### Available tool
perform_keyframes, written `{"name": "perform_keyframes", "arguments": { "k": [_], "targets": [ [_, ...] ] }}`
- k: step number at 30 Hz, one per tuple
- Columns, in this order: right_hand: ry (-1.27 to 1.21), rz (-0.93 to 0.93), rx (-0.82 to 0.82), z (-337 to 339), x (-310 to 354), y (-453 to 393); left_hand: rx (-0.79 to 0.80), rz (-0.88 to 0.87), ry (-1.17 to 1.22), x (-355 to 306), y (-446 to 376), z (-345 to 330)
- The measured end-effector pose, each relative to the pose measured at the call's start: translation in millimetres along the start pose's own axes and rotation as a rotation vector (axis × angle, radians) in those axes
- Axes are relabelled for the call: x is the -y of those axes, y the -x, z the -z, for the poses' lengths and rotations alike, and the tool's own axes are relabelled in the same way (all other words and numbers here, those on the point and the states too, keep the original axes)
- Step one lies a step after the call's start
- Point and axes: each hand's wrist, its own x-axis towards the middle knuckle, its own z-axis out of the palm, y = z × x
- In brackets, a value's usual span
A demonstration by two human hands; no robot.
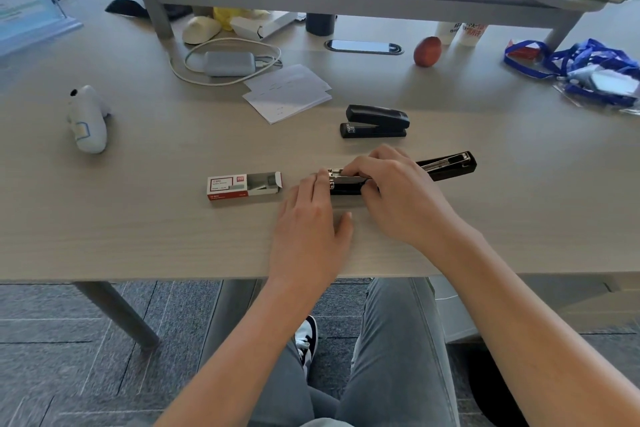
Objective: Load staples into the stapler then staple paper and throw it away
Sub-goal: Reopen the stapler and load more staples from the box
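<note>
Both hands are laid on the tabletop (138, 218). An open stapler (446, 168) is lying flat under them. Its metal end is touched by the left hand (311, 218) with flat fingers (320, 180). The right hand (398, 194) is curled over its middle. A staple box (242, 185) is seen just left. Paper (287, 92) is farther back.

Bare table (138, 218): open from 6 to 9 o'clock of the opened stapler (446, 166), up to the near edge.
Obstacles: staple box (244, 185) at 9 o'clock, near; second stapler (375, 121) at 12, close; paper stack (287, 92) at 11; blue lanyards (588, 69) at 2, well apart.
Right of the opened stapler: clear.
</note>
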Motion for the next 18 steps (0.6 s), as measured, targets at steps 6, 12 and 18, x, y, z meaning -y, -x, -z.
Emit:
{"name": "perform_keyframes", "arguments": {
  "k": [6,12,18],
  "targets": [
    [-0.025,0.032,0.032,-3.1,-1.9,-0.5,0.001,0.003,0.000,-0.8,0.5,0.8],
    [-0.140,0.019,-0.110,-7.9,-11.3,15.5,-0.001,0.012,-0.002,-1.3,0.0,-0.1],
    [-0.429,-0.316,-0.316,-5.6,-24.7,39.1,0.007,-0.011,-0.023,-3.0,0.9,0.8]
  ]
}}
